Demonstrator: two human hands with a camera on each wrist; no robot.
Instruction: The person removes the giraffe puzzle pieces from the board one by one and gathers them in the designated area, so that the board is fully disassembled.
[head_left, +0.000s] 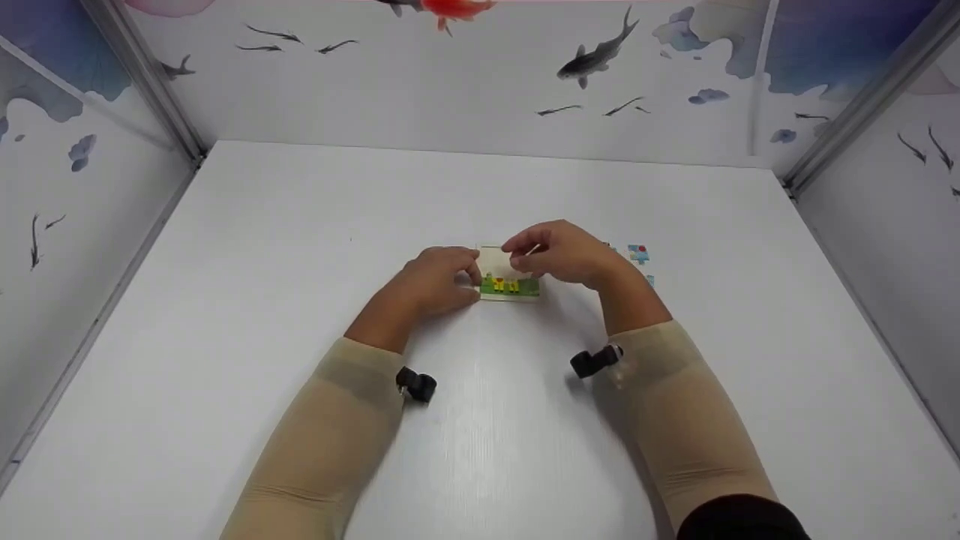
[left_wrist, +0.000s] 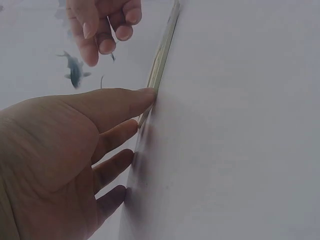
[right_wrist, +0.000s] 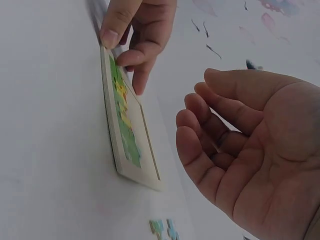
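A small wooden jigsaw puzzle board (head_left: pixel 493 262) lies flat on the table. Along its near side runs a green strip of fitted pieces (head_left: pixel 529 287) with yellow figures, while the rest shows bare wood. My left hand (head_left: pixel 439 279) holds the board's left end, thumb at the near corner and fingers along the left edge. Over the right part of the board hovers my right hand (head_left: pixel 566 251). In the right wrist view its fingers (right_wrist: pixel 192 145) are loosely curled, with nothing between them and apart from the board.
Several loose blue puzzle pieces (head_left: pixel 639 253) lie to the right of the board, partly hidden by the right hand and wrist. White panels (head_left: pixel 465 112) printed with fish enclose the white table (head_left: pixel 480 450) at the back and sides.
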